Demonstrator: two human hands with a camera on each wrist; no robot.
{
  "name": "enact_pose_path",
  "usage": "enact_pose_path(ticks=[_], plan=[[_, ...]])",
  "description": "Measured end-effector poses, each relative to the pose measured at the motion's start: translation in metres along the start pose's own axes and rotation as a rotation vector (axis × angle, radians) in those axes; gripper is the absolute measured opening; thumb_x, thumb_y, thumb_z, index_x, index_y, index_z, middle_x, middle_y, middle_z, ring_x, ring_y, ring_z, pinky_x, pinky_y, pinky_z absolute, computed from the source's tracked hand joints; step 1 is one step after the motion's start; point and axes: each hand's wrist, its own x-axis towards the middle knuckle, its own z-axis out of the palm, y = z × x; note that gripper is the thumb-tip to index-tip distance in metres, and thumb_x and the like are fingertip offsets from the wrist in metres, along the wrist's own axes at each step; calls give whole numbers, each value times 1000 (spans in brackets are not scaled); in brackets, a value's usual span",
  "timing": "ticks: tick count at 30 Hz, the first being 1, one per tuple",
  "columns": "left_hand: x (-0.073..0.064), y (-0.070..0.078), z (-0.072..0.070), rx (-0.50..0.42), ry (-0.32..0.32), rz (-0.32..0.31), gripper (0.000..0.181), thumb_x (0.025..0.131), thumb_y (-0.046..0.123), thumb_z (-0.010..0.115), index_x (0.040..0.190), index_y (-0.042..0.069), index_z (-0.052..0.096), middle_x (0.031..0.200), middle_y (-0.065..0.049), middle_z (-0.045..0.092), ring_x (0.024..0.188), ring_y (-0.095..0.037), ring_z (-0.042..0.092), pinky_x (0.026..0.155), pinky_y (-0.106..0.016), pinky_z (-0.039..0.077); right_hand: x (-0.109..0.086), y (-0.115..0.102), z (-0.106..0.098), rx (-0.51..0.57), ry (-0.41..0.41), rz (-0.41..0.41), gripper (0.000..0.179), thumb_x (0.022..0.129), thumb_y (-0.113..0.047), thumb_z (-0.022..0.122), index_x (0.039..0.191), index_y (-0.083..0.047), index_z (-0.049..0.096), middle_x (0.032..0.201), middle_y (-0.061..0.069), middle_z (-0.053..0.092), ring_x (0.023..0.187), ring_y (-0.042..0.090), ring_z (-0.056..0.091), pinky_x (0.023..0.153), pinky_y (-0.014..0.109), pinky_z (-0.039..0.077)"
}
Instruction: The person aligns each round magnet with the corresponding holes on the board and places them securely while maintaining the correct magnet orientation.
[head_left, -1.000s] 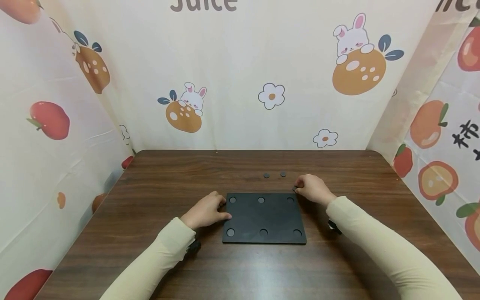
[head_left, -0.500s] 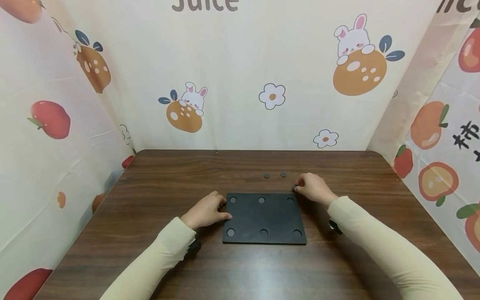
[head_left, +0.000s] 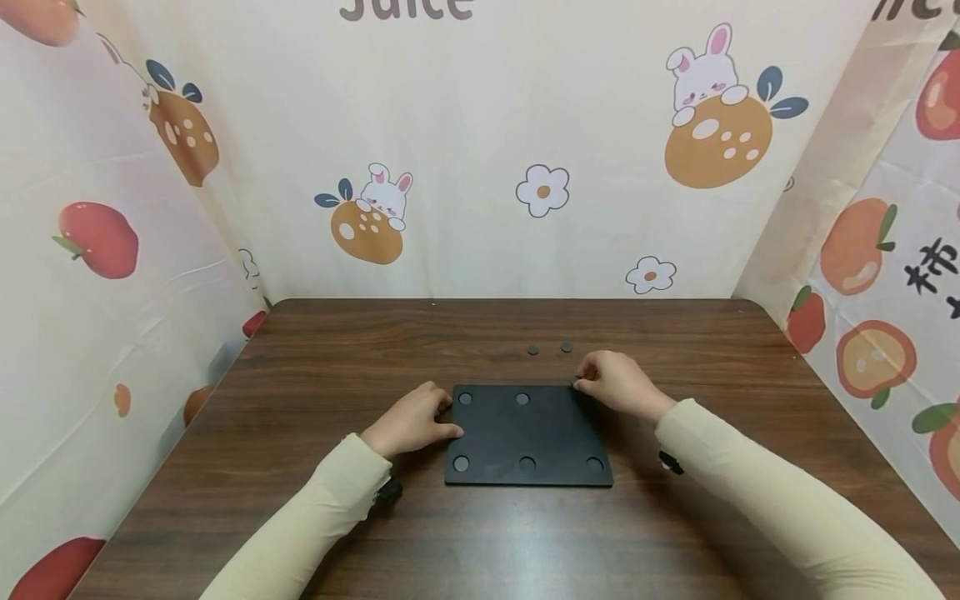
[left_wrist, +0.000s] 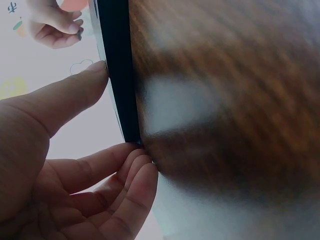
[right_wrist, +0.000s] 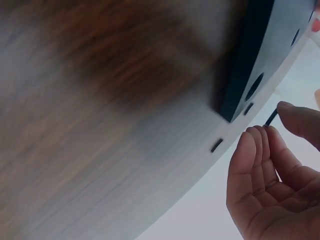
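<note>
A flat black board [head_left: 525, 433] with several round recesses lies on the table, some looking paler than others. My left hand [head_left: 411, 422] holds its left edge, thumb on the rim and the other fingers curled against the side near the far corner. Above the board's far right corner, my right hand [head_left: 618, 383] pinches a small dark disc [right_wrist: 271, 117] between thumb and index finger. The hand hides the recess at that corner. Two similar discs, a left one [head_left: 532, 350] and a right one [head_left: 566, 347], lie on the wood behind the board.
The brown wood-grain table [head_left: 360, 342] reaches back to a curtain [head_left: 465, 233] printed with fruit and rabbits. More printed cloth hangs at both sides. A dark wrist device [head_left: 387, 493] sits under the left sleeve.
My right hand has moved left with the disc, from beside the far right corner to over it, covering that recess. The left hand and board have stayed still.
</note>
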Motion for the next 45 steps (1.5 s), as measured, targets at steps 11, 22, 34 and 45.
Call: enact_pose_path(ticks=[11,22,34,45], plan=[[0,0,1,-8,12,0,45,82,30,80,113,0,67,104,-7,60,91,-17,57,85,-38,51,-14,-23,11,25,-18,-77,12,88,-16,72,95,-8,69,88,2,67,75,12,60,68,31,51],[1,0,1,-13,6,-3,45,83,30,79,115,0,67,105,-7,60,90,-16,57,84,-38,51,-25,-40,25,53,-47,-151,12,88,-18,74,96,-10,70,89,-2,65,76,7,59,67,26,50],[0,-1,1,-16,-2,-11,47,84,31,79,117,0,66,107,-7,60,93,-17,58,86,-38,51,-38,-58,39,47,-60,-259,11,86,-19,76,95,-14,71,86,-7,64,73,1,56,65,20,48],[1,-2,0,-12,-2,1,49,84,31,79,118,-1,65,105,-7,59,90,-17,57,85,-38,52,-47,-67,46,38,-113,-337,12,87,-21,75,97,-14,73,90,-7,62,74,0,57,66,20,50]])
